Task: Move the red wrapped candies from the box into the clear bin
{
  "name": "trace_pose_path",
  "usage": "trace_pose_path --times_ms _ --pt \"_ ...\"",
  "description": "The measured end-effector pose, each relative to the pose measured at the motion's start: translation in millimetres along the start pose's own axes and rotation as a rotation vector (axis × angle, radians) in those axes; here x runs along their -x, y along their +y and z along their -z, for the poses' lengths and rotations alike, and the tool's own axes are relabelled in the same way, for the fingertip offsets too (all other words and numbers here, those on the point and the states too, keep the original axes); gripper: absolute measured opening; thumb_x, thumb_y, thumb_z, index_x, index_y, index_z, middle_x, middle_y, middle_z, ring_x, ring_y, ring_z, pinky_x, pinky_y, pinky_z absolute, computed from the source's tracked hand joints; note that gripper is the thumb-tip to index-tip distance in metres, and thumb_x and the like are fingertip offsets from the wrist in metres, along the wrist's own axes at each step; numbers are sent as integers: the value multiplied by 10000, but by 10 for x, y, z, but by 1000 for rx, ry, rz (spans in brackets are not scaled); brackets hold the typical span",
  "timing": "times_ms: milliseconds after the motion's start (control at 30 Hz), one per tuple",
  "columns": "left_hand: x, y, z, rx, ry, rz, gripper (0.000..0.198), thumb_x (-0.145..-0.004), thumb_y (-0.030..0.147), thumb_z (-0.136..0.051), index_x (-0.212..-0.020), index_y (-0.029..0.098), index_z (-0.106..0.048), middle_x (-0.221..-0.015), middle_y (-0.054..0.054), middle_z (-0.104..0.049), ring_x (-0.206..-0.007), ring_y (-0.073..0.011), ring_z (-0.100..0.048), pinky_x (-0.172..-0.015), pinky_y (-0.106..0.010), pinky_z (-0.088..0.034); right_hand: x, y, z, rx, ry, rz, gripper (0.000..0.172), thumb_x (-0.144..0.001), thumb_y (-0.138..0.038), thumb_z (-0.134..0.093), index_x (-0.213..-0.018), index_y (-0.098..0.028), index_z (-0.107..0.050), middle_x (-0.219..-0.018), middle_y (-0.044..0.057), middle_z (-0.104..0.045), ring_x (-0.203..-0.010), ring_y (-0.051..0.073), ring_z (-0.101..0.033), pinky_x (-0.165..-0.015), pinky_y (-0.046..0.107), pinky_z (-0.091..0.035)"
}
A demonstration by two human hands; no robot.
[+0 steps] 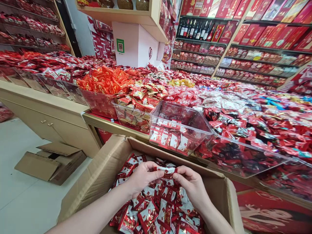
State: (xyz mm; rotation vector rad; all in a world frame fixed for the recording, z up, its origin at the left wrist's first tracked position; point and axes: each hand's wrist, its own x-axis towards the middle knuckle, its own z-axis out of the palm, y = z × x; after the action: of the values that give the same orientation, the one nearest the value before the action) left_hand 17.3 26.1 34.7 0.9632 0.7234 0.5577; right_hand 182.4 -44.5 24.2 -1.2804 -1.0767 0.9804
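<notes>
Between my two hands, above an open cardboard box (87, 182), is one small red and white wrapped candy (167, 172). My left hand (142, 178) pinches its left end between thumb and fingers. At the right end, my right hand (192, 185) grips it the same way. Below them lie many loose candies (148, 213) in matching red and white wrappers, partly covered by my forearms. Just beyond the box stands a clear plastic bin (180, 130) with a low layer of similar red and white packets standing in rows.
A clear bin of durian candies (136, 110) and one of orange-red packets (99, 100) adjoin on the left. Dark red candies fill a wide bin (241, 146) on the right. An opened carton (52, 162) lies on the floor. Shelves with wine bottles (195, 29) rise behind.
</notes>
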Motion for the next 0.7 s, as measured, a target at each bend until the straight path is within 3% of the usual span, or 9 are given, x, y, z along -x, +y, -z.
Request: trace_pose_path --times_ms 67,100,200,267,333,400,467,567,700 --pt "37 71 21 98 -139 40 313 -643 427 -623 -748 133 -597 -859 -58 -631 -749 -149 -568 -651 -268 -424 2 -32 44 131 -45 214 32 -702 -196 -599 -720 -203 -624 -713 13 -585 -675 138 -513 -619 262 -419" --pt "54 100 26 128 -195 81 319 -668 433 -599 -784 136 -590 -896 -69 -624 -768 -156 -573 -656 -274 -423 7 -48 57 187 -78 302 85 -711 -166 -584 -751 -220 -637 -737 20 -601 -712 151 -524 -655 283 -426" --pt "77 124 17 121 -196 119 327 -609 281 -692 -875 153 -552 -892 -59 -626 -773 -151 -586 -699 -278 -421 35 -74 45 278 -124 399 173 -730 -137 -553 -805 -256 -654 -828 38 -618 -814 180 -536 -726 326 -432" --pt "63 97 -4 72 -100 49 404 -541 167 -733 -893 151 -536 -860 -41 -625 -782 -144 -582 -747 -289 -420 60 -59 -1 249 -63 313 152 -747 -181 -540 -828 -251 -647 -971 52 -584 -876 191 -534 -762 334 -428" --pt "38 60 -24 13 4 -34 397 -544 162 -723 -892 145 -532 -844 -29 -615 -770 -137 -575 -746 -289 -430 80 -28 -63 125 6 113 185 -773 -268 -507 -936 -247 -594 -1046 58 -541 -769 168 -574 -702 321 -450" --pt "16 30 -37 -50 64 -90 394 -565 168 -704 -915 150 -525 -843 -17 -602 -743 -124 -569 -713 -272 -440 89 0 -124 -49 28 -93 279 -779 -350 -486 -1035 -242 -504 -984 52 -550 -579 125 -571 -568 291 -458" --pt "7 11 -40 -84 76 -128 397 -579 167 -691 -936 153 -518 -853 -15 -596 -742 -118 -563 -705 -259 -440 84 10 -166 -159 -14 -213 316 -745 -391 -524 -993 -199 -488 -803 26 -577 -490 109 -533 -483 258 -428" --pt "15 -2 -33 -99 80 -129 386 -592 177 -679 -941 151 -517 -852 -23 -599 -748 -123 -564 -721 -266 -435 59 2 -176 -167 -46 -261 260 -697 -390 -587 -753 -147 -512 -578 -3 -555 -478 100 -491 -477 225 -386" --pt "35 4 -28 -129 76 -106 408 -602 201 -668 -983 161 -527 -840 -20 -598 -763 -132 -562 -739 -276 -426 39 17 -126 -128 -14 -241 259 -695 -391 -588 -682 -148 -500 -514 -30 -501 -472 83 -437 -476 209 -347"
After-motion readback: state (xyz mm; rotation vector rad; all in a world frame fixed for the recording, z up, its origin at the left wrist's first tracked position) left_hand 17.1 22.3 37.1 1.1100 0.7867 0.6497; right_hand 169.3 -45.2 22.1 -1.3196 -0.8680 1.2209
